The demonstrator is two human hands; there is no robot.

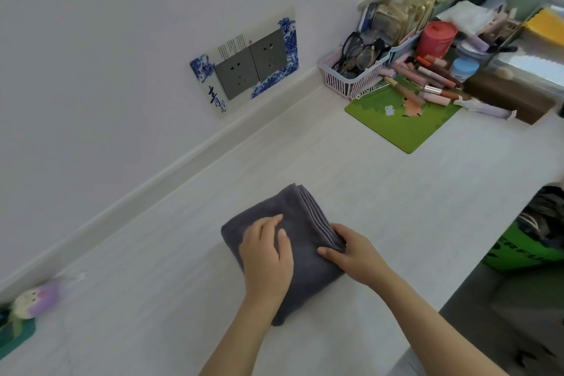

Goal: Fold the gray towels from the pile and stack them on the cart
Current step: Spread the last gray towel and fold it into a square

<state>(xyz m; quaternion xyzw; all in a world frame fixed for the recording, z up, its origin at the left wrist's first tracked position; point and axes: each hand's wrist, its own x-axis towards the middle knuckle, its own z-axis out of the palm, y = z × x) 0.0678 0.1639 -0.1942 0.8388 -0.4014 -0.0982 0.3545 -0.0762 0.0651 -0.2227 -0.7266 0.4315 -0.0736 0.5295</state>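
Observation:
A gray towel [293, 207] lies folded into a thick rectangle on the white table [366, 180], its layered edges facing right. My left hand [267, 256] rests flat on top of the towel with the fingers nearly straight. My right hand [351, 253] holds the towel's layered right edge, the thumb on top and the fingers tucked at the side. No pile of other towels and no cart is visible.
A green mat [399, 122] lies at the back right beside a pink basket [341, 76] of glasses, cosmetics tubes and a red jar [436, 38]. A wall socket panel [247, 67] is behind. A plush toy [33, 302] sits at the left. A green bag [518, 253] stands past the table's right edge.

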